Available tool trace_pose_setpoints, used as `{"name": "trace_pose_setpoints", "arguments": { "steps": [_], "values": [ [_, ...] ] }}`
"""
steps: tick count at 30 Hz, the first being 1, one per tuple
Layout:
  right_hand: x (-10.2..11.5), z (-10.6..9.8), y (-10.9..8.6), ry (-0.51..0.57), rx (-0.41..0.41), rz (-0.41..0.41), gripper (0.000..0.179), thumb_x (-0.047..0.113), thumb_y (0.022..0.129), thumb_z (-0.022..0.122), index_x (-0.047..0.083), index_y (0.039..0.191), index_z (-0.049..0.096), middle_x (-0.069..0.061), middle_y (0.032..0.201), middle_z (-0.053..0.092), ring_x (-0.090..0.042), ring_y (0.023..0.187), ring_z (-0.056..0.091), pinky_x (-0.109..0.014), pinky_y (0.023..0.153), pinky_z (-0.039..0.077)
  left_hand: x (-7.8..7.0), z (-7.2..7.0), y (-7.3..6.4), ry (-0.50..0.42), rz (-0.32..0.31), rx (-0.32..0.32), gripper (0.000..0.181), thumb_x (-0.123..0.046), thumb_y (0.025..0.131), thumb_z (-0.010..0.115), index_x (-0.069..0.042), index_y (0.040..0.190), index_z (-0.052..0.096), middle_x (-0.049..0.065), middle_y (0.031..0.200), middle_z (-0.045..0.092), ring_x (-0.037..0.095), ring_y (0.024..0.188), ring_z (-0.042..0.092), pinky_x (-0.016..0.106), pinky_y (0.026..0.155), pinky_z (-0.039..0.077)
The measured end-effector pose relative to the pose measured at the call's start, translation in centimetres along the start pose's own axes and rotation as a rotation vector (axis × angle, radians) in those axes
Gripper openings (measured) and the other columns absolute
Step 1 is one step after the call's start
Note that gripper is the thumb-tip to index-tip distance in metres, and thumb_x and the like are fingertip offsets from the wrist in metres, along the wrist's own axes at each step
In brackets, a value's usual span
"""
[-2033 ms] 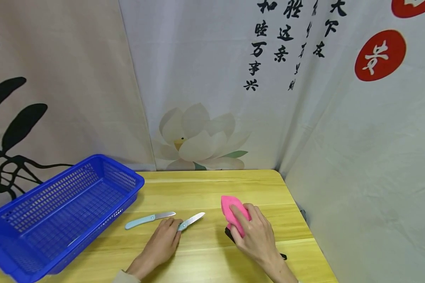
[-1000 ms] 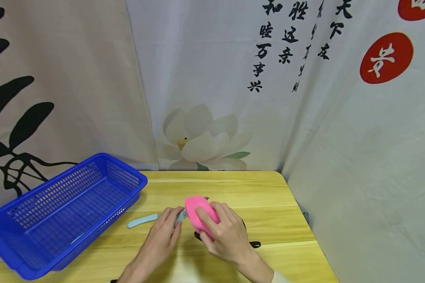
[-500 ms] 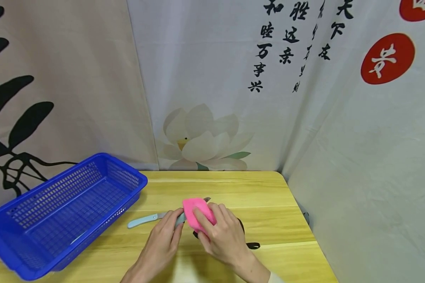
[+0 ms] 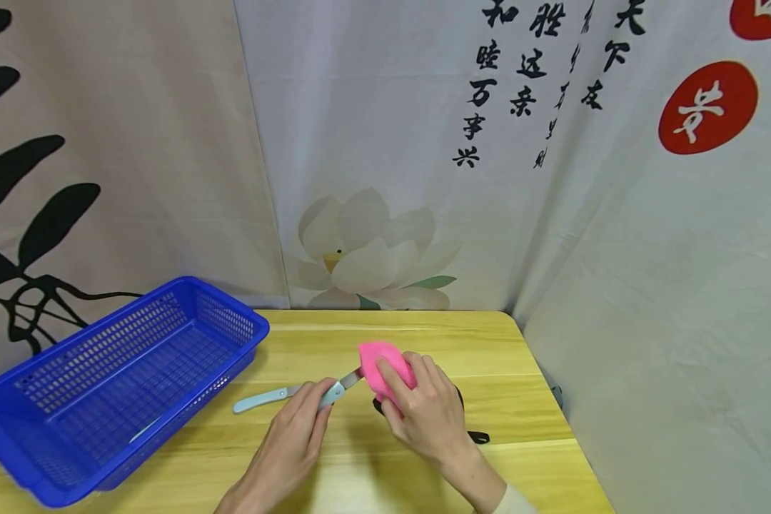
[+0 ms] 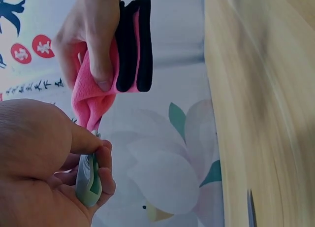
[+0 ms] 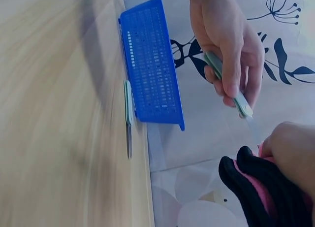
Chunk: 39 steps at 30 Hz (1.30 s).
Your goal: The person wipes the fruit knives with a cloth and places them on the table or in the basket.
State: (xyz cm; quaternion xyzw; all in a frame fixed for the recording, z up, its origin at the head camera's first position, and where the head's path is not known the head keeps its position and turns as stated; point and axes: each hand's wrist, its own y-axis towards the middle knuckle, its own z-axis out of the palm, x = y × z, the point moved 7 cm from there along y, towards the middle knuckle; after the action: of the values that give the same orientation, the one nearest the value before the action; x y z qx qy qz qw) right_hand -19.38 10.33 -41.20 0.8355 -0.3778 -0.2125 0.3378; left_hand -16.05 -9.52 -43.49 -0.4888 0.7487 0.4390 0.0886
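Pink cloth (image 4: 373, 366), plush, over slim blade (image 4: 352, 378)

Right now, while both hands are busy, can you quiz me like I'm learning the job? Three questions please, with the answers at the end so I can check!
1. True or false: the blue mesh basket sits to the left of the person's left hand.
2. Fill in: the light-blue-handled knife that neither hand holds lies on the ____.
3. Pick one: the right hand holds A) the basket, B) the pink cloth, C) nothing.

Key: 1 true; 2 wood-grain table; 3 B.
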Motion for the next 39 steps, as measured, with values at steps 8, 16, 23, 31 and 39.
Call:
{"name": "trace_pose_setpoints", "arguments": {
  "steps": [8, 16, 23, 31, 39],
  "values": [
    [-2.2, -0.4, -0.3, -0.021, -0.003, 0.044, 0.048, 0.024, 0.086, 0.085, 0.018, 0.134, 0.080, -0.019, 0.115, 0.074, -0.027, 0.087, 0.065, -0.036, 0.068, 0.060, 0.2, -0.1, 0.1, -0.057, -0.042, 0.036, 0.036, 0.011, 0.105, 0.069, -0.001, 0.139, 0.070, -0.003, 0.104, 0.066, -0.004, 0.084, 0.049, 0.019, 0.067, 0.052],
    [-2.8, -1.3, -0.4, -0.002, -0.087, 0.058, 0.047, 0.019, 0.083, 0.081, 0.016, 0.131, 0.080, -0.021, 0.113, 0.074, -0.028, 0.086, 0.066, -0.038, 0.066, 0.060, 0.8, -0.7, 0.1, -0.134, -0.067, 0.013, 0.036, 0.010, 0.104, 0.072, -0.001, 0.139, 0.071, -0.003, 0.101, 0.067, -0.004, 0.082, 0.051, 0.021, 0.066, 0.053],
    [-0.9, -2.0, 0.3, 0.081, -0.133, 0.000, 0.050, 0.018, 0.084, 0.077, 0.017, 0.134, 0.079, -0.020, 0.116, 0.073, -0.027, 0.089, 0.066, -0.037, 0.069, 0.060, 1.1, -0.9, 0.1, -0.111, -0.078, -0.027, 0.035, 0.004, 0.103, 0.076, -0.007, 0.137, 0.074, -0.002, 0.113, 0.078, 0.000, 0.095, 0.065, 0.029, 0.081, 0.063],
    [1.9, -2.1, 0.8, 0.083, -0.125, -0.103, 0.057, 0.021, 0.080, 0.084, 0.018, 0.137, 0.078, -0.016, 0.116, 0.074, -0.024, 0.090, 0.066, -0.033, 0.071, 0.061, 1.2, -0.9, 0.3, -0.142, -0.099, -0.041, 0.027, -0.002, 0.106, 0.075, -0.010, 0.133, 0.076, -0.003, 0.104, 0.078, -0.001, 0.089, 0.065, 0.026, 0.074, 0.059],
    [4.6, -1.3, 0.9, 0.086, -0.081, -0.165, 0.055, 0.020, 0.076, 0.085, 0.019, 0.130, 0.079, -0.009, 0.113, 0.071, -0.018, 0.083, 0.059, -0.025, 0.068, 0.055, 0.8, -0.8, 0.4, -0.119, -0.077, -0.064, 0.034, 0.009, 0.099, 0.079, -0.006, 0.129, 0.078, 0.004, 0.116, 0.084, 0.009, 0.104, 0.077, 0.034, 0.086, 0.068]
  ]
}}
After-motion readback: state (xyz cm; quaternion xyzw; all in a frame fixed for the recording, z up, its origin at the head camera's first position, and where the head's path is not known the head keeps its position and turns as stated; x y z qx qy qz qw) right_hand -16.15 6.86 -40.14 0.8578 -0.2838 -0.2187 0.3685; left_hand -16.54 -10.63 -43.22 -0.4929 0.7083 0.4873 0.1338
